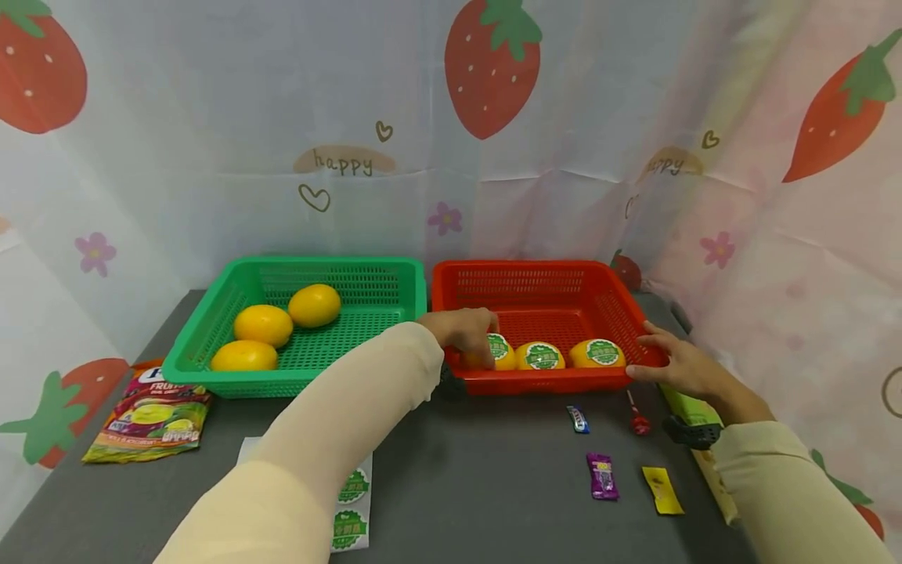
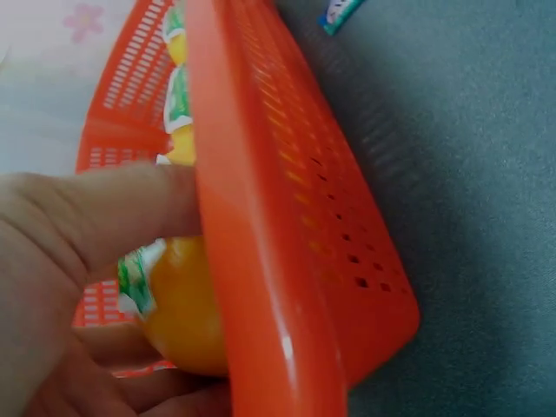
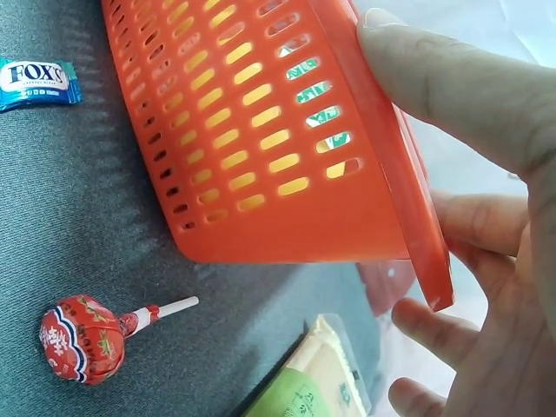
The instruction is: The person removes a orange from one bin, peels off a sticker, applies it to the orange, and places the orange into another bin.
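Note:
Inside the front left of the red basket (image 1: 550,382), my left hand (image 1: 461,333) holds a yellow oval fruit (image 2: 184,304) with a green-and-white sticker. Its thumb (image 2: 130,208) lies just behind the front rim, and the other fingers curl at the fruit's far side. To the right, two more stickered yellow fruits (image 1: 540,356) (image 1: 597,353) sit along the front wall. My right hand (image 1: 687,368) touches the basket's front right corner. Its thumb (image 3: 434,74) rests at the rim and its other fingers are spread loosely beyond it.
A green basket (image 1: 296,380) at left holds yellow fruits (image 1: 314,305) without visible stickers. A sticker sheet (image 1: 359,509) lies partly under my left sleeve. Candies (image 1: 602,476), a lollipop (image 1: 640,423), a snack bag (image 1: 151,415) and a green-and-cream packet (image 1: 694,411) lie on the grey table.

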A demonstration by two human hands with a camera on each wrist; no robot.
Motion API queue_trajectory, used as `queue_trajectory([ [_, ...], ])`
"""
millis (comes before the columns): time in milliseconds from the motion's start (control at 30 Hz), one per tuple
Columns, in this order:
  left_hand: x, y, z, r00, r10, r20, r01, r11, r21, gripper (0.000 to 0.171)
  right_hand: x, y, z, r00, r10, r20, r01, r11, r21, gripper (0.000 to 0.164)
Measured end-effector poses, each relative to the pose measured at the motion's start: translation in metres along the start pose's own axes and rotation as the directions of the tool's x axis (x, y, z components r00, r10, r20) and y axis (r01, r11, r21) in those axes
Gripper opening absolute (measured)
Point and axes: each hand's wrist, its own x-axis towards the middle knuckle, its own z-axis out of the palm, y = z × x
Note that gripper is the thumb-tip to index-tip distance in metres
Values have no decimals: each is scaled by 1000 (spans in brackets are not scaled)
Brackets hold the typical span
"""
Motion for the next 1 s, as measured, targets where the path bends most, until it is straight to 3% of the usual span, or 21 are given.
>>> queue_trajectory([
  [133,3,1,2,998,-39,50,36,997,73,55,1,0,1,1000,-1,3,1,1000,10,85],
  [233,3,1,3,998,-51,46,46,994,101,60,1,0,2,1000,-7,2,7,1000,14,85],
  [467,-8,-1,-4,998,34,-47,-31,998,58,76,1,2,0,1000,-18,-3,18,1000,12,84],
  [600,-27,-7,-15,988,87,-129,-90,996,-23,75,0,2,1,1000,-23,-1,23,999,24,84],
  [733,-54,-19,-31,965,119,-232,-149,982,-117,73,0,3,2,1000,-29,-5,29,999,38,83],
  [867,-91,-43,-48,930,109,-350,-168,976,-141,70,0,3,3,999,-39,-6,39,998,47,83],
  [1000,-129,-77,-57,864,74,-498,-167,975,-144,68,0,2,4,999,-31,-12,31,998,49,84],
])
